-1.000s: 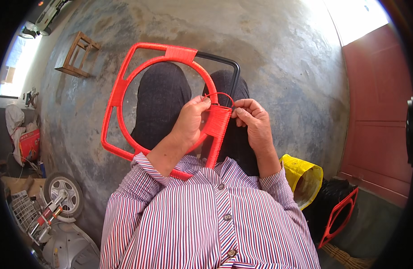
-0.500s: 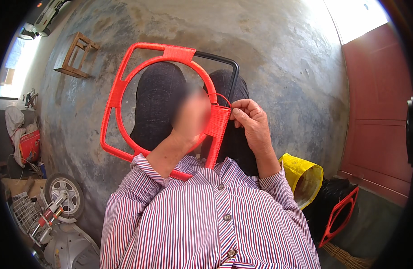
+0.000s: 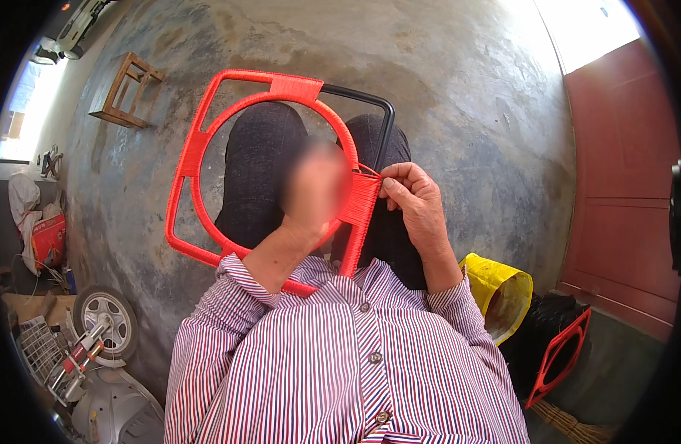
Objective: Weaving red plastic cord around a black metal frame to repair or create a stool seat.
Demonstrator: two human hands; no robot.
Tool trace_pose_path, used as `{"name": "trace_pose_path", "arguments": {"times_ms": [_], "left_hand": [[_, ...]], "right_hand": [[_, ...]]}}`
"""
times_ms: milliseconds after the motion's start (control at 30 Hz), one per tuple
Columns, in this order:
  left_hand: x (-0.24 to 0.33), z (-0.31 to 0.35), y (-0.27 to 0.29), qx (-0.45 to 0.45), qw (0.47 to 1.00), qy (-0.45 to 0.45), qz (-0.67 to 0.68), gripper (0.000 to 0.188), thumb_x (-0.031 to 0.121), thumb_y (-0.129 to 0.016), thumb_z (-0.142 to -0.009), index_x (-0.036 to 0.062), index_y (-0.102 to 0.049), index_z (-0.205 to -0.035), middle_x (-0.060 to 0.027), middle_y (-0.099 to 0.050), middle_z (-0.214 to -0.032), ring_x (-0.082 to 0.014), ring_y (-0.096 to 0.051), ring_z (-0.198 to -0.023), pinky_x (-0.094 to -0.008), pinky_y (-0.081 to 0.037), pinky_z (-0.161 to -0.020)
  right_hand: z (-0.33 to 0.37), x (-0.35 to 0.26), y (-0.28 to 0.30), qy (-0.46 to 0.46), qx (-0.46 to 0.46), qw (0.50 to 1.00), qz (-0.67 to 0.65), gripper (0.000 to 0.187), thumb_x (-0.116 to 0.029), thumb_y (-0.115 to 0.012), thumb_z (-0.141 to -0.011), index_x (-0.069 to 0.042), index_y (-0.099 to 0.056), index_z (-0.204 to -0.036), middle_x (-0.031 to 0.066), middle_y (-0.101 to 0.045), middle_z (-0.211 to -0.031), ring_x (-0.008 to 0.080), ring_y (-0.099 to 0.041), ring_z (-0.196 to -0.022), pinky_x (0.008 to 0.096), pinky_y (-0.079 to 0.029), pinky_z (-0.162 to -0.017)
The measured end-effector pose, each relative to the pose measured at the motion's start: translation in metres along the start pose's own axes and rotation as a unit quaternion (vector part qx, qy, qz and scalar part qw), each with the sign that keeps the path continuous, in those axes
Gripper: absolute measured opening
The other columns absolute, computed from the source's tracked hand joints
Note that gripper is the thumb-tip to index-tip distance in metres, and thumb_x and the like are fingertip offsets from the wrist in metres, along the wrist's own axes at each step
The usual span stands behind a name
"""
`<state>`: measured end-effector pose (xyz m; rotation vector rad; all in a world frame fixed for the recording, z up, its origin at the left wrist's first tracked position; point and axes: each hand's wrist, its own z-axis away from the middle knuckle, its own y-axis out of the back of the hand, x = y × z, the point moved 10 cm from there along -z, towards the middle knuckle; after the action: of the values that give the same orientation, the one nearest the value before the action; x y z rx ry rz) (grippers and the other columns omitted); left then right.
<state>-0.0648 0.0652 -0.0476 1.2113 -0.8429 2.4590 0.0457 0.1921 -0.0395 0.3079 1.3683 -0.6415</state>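
Across my knees lies a square metal frame (image 3: 183, 161) with a round inner ring, mostly wrapped in red cord. Its far right corner is bare black tube (image 3: 388, 118). My right hand (image 3: 416, 194) is closed at the frame's right side, thumb and forefinger pinched on the thin red cord (image 3: 366, 169) where it meets the wrapped band (image 3: 359, 201). My left hand (image 3: 316, 189) reaches up through the ring to the inner side of that band. A blur covers its fingers, so their grip is hidden.
At my right stand a yellow bag-like container (image 3: 499, 292), a black bundle (image 3: 541, 337) and another red-wrapped frame (image 3: 561, 359), near a red door (image 3: 621, 192). A small wooden stool (image 3: 126, 90) is far left. A wheeled vehicle (image 3: 107, 333) lies near left.
The loop of red cord, which arched up between the ring and the outer tube, has drawn down nearly straight against the band. My right hand has barely moved.
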Motion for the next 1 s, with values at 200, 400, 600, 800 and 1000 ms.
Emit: {"name": "trace_pose_path", "arguments": {"times_ms": [200,400,600,800,1000], "left_hand": [[0.004,0.0,-0.001,-0.006,0.999,-0.039,-0.02,0.01,0.019,-0.051,-0.097,0.0112,-0.057,-0.099,0.0016,-0.056,-0.09,-0.0068,-0.051,-0.073,-0.0248,-0.044,-0.066],[0.008,0.002,-0.005,-0.005,0.998,-0.058,-0.026,0.01,0.018,-0.051,-0.098,0.0103,-0.057,-0.1,0.0015,-0.057,-0.091,-0.0059,-0.052,-0.074,-0.0223,-0.044,-0.065],[0.01,0.002,-0.007,-0.007,0.997,-0.075,-0.035,0.01,0.017,-0.05,-0.098,0.0097,-0.057,-0.1,0.001,-0.059,-0.091,-0.0058,-0.053,-0.074,-0.0219,-0.045,-0.064],[0.01,0.002,-0.006,-0.004,0.996,-0.078,-0.047,0.011,0.016,-0.049,-0.098,0.0086,-0.057,-0.102,-0.0002,-0.059,-0.094,-0.0058,-0.053,-0.074,-0.0216,-0.045,-0.063],[0.012,0.004,-0.007,0.001,0.995,-0.079,-0.056,0.012,0.015,-0.049,-0.099,0.0075,-0.057,-0.103,-0.0014,-0.06,-0.096,-0.006,-0.053,-0.073,-0.0216,-0.045,-0.063]], "right_hand": [[0.001,-0.003,-0.002,0.001,0.005,1.0,-0.009,0.014,-0.009,-0.062,-0.093,-0.001,-0.063,-0.105,0.0006,-0.065,-0.082,0.0055,-0.057,-0.072,0.0188,-0.045,-0.062],[0.0,-0.004,-0.004,0.013,-0.006,1.0,0.005,0.017,-0.008,-0.06,-0.093,0.001,-0.062,-0.108,0.0009,-0.065,-0.084,0.0053,-0.06,-0.074,0.0189,-0.045,-0.06],[0.0,-0.004,-0.005,0.019,-0.012,1.0,0.016,0.018,-0.008,-0.061,-0.093,0.0,-0.062,-0.109,0.001,-0.066,-0.084,0.0053,-0.06,-0.073,0.019,-0.045,-0.059],[0.001,-0.006,-0.005,0.016,-0.013,0.999,0.026,0.018,-0.009,-0.06,-0.094,0.0,-0.062,-0.109,0.0018,-0.067,-0.086,0.0056,-0.061,-0.075,0.0191,-0.045,-0.06],[0.001,-0.005,-0.005,0.017,-0.018,0.999,0.028,0.019,-0.009,-0.06,-0.094,0.0,-0.062,-0.11,0.0017,-0.067,-0.086,0.0057,-0.061,-0.075,0.0192,-0.045,-0.06]]}}
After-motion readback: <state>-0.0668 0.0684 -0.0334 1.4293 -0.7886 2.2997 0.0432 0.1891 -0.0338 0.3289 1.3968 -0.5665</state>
